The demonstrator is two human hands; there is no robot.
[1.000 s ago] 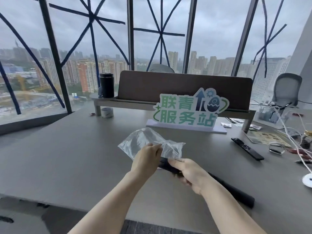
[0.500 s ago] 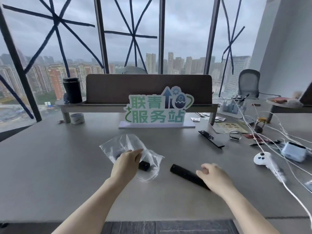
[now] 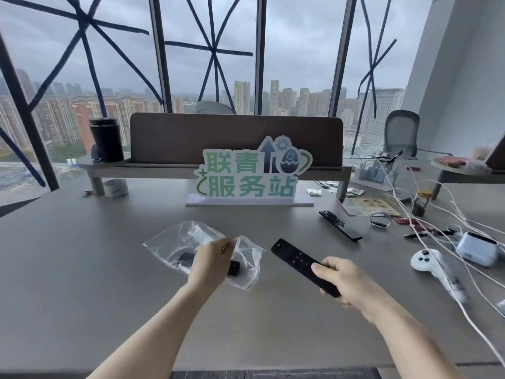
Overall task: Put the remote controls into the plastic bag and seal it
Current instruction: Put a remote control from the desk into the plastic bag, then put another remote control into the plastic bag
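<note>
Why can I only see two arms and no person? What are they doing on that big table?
The camera sits on the person's head and looks forward and down, so you see only their own arms, as if through their eyes. There is just this one view.

The left hand pinches the edge of a clear plastic bag lying on the grey table. Something small and dark is already in the bag. The right hand holds a long black remote by its near end, pointing toward the bag. I think it goes in next.

Another black remote lies farther back on the table. To the right are a white game controller and white cables. Behind stands a green sign.
</note>
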